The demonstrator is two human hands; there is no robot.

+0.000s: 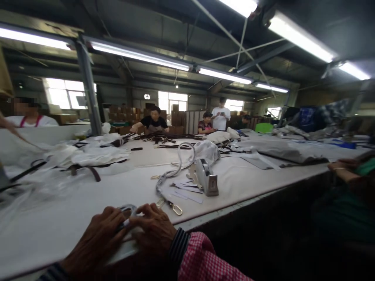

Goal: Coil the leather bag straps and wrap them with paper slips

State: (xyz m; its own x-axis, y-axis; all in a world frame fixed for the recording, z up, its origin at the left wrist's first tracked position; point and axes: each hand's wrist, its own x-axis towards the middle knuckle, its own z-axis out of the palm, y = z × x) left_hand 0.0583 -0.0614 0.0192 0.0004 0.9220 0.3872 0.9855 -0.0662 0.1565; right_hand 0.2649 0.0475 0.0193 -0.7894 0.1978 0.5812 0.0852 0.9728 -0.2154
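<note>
Both my hands rest at the near edge of a long white worktable [88, 195]. My left hand [96, 244] and my right hand [154, 230] together pinch a small pale strap piece [129, 216] between their fingertips. Just beyond them a pale strap [168, 173] with gold clasps [177, 210] snakes across the table. A grey tape dispenser [207, 177] stands to the right of it, with small paper slips [187, 189] beside it.
Clear plastic bags and dark straps [88, 169] pile up at the left. Folded grey fabric [281, 150] lies at the right. Another person's arm [342, 169] leans on the right edge. Several people sit or stand at the far end.
</note>
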